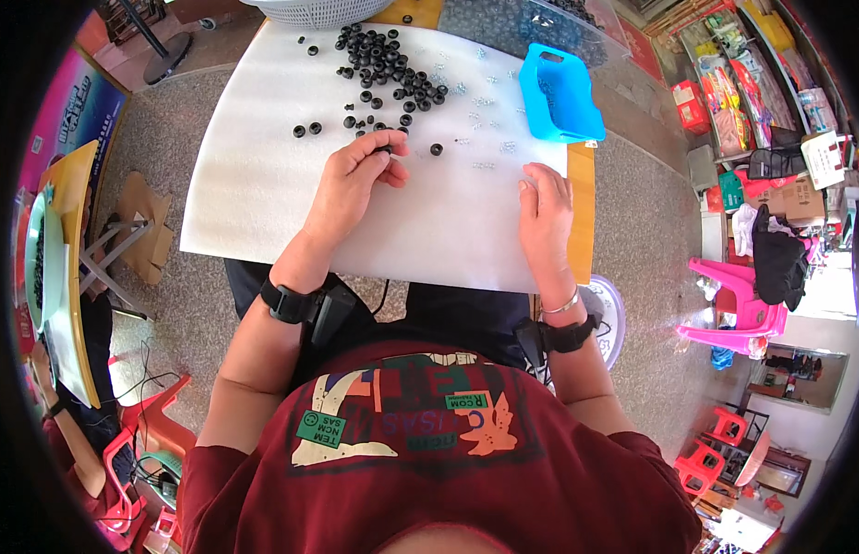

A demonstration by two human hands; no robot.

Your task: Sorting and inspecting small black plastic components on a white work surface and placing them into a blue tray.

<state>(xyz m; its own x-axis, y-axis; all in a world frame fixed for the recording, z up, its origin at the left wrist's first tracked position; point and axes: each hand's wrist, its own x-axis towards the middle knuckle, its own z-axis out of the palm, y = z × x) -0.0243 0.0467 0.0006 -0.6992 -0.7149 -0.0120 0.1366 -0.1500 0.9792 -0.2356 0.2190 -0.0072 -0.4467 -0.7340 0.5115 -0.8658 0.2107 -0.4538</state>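
My left hand [354, 180] is over the white sheet, its thumb and forefinger closed on a small black round piece [383, 149] that the fingers partly hide. Just beyond it lies a loose pile of similar black bead-like pieces [378, 60], with a few strays around it. One single black piece [437, 149] sits to the right of my left fingertips. Near the sheet's right edge rests my right hand [546, 217], fingers loosely bent, thumb a little apart, nothing visible in it. Small clear pieces [508, 147] are scattered beyond that hand.
A blue plastic basket [540, 109] stands at the table's far right corner. Behind the sheet are a grey woven basket [314, 11] and a transparent bin [485, 28]. Another person's arm [83, 452] shows at the left, and a pink stool [738, 300] stands right.
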